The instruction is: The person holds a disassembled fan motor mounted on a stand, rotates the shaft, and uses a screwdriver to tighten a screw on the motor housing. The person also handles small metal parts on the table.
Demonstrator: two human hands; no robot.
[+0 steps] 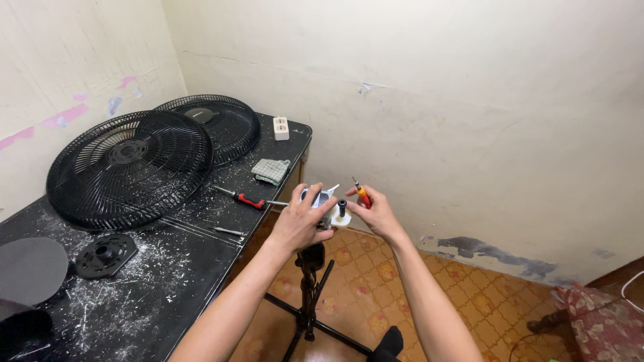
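My left hand (300, 220) grips a small white and grey fan motor housing (324, 201) that sits on top of a black stand (308, 295). A white knob with a black shaft (341, 213) sticks out of the housing toward me. My right hand (377, 213) holds a small orange-handled screwdriver (362, 195) beside the housing, and its fingers touch the white knob. Both hands are raised over the floor, just right of the black table (174, 268).
Two black fan grilles (131, 167) (215, 124) lie on the table. Near them are a red-handled screwdriver (248, 200), a folded cloth (272, 171), a white socket block (281, 128), a black round plate (105, 255) and a grey disc (30, 268). Patterned tile floor (402, 281) lies below.
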